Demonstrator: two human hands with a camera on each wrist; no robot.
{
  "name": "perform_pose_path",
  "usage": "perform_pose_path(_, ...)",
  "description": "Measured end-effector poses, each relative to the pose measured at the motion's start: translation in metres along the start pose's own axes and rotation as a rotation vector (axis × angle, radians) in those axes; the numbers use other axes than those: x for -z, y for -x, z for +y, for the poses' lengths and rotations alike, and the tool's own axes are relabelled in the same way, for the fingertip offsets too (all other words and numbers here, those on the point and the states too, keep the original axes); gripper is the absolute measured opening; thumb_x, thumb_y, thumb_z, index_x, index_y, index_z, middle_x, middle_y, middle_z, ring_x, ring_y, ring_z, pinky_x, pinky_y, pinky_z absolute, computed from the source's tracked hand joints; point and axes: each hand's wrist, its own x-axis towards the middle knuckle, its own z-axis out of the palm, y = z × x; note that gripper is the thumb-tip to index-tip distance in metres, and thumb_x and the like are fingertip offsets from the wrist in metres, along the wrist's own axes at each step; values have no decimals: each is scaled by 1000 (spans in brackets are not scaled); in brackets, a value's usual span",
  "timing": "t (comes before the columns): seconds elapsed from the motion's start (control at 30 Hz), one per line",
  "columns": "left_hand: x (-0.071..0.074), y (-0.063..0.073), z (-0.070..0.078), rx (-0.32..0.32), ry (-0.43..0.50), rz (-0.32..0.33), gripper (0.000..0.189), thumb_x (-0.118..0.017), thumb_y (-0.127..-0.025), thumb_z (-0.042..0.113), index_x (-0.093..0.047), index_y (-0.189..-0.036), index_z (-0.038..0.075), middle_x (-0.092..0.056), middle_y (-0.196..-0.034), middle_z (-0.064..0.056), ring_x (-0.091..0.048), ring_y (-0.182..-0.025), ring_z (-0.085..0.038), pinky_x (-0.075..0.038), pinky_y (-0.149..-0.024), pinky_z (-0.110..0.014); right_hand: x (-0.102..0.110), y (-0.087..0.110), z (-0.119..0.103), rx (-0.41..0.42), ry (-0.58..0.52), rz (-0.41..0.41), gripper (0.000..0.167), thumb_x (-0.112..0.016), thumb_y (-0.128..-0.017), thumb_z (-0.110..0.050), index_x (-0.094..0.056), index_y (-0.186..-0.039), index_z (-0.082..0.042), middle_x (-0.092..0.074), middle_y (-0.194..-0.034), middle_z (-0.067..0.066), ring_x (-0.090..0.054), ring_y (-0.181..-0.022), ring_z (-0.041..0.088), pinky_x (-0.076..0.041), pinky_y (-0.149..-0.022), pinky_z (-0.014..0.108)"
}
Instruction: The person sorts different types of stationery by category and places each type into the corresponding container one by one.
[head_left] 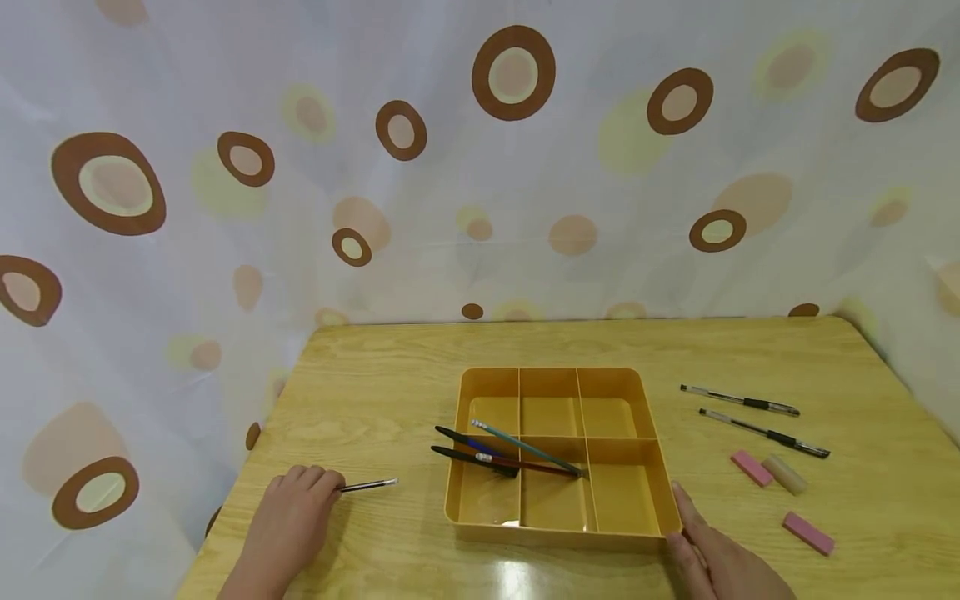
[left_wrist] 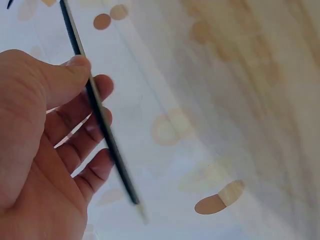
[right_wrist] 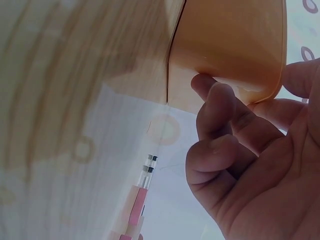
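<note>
My left hand [head_left: 291,523] is at the left of the table and pinches a thin dark pencil [head_left: 369,485] between thumb and fingers. In the left wrist view the same pencil [left_wrist: 102,117] runs across the fingers, its lower end pale. The right hand [head_left: 723,560] holds the near right corner of a yellow divided tray [head_left: 628,492], fingers against its side wall as the right wrist view shows. Lying across the tray's front left and middle compartments are a teal pencil [head_left: 528,450], a dark red pencil [head_left: 536,467] and dark pens [head_left: 457,454].
Two black-gripped clear pens [head_left: 738,400] lie right of the tray. Nearer are a pink eraser [head_left: 752,467], a tan cylindrical piece [head_left: 785,473] touching it, and another pink eraser [head_left: 808,533]. A patterned curtain [head_left: 525,208] hangs behind the wooden table [head_left: 382,375].
</note>
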Motion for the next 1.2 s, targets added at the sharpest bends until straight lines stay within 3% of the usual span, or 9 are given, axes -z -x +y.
perform_pose_path(0.23,4,-7,-1,-71,-10,179,20,-83,-81,4,-69,-92,13,-68,-85,2,-63,-83,-24,-50,-68,-43,0,3,1,34,6,33,70,-38,-112,-46,-23,-162,1,-54,-147,30,-69,-115,43,-58,-89,56)
perform_pose_path(0.27,5,-8,-1,-77,-3,201,18,-82,-82,5,-69,-92,13,-68,-86,1,-63,-83,-25,-49,-67,-43,0,3,0,36,10,36,70,-38,-113,-46,-23,-163,0,-54,-147,29,-69,-115,43,-58,-90,55)
perform_pose_path(0.33,8,-11,-1,-94,6,252,6,-70,-98,15,-69,-92,12,-68,-85,0,-63,-82,-25,-48,-65,-43,1,2,0,45,10,39,69,-38,-113,-45,-23,-163,1,-53,-147,29,-69,-116,43,-58,-90,56)
perform_pose_path(0.4,11,-14,0,-114,20,314,26,-55,-109,25,-70,-92,12,-68,-84,-1,-63,-80,-26,-48,-63,-43,2,1,0,42,10,39,69,-38,-113,-45,-22,-163,0,-54,-147,29,-70,-115,42,-58,-89,55)
perform_pose_path(0.5,19,-20,4,-143,47,408,51,-34,-115,36,-71,-90,11,-69,-82,-2,-63,-78,-26,-47,-62,-44,3,1,0,26,-7,22,70,-38,-112,-46,-21,-163,0,-55,-146,30,-70,-114,44,-59,-88,55)
perform_pose_path(0.83,42,-38,26,-224,133,533,42,-48,-112,31,-77,-90,10,-74,-85,-1,-66,-82,-26,-46,-69,-48,1,0,2,20,-15,-7,71,-39,-112,-45,-21,-163,2,-55,-145,30,-70,-114,41,-59,-88,53)
perform_pose_path(1.2,52,-56,48,-292,179,572,39,-54,-110,33,-81,-92,11,-75,-85,1,-67,-82,-24,-45,-73,-46,2,-3,2,10,-64,-27,72,-41,-112,-43,-20,-162,4,-51,-145,37,-68,-114,49,-59,-87,55)
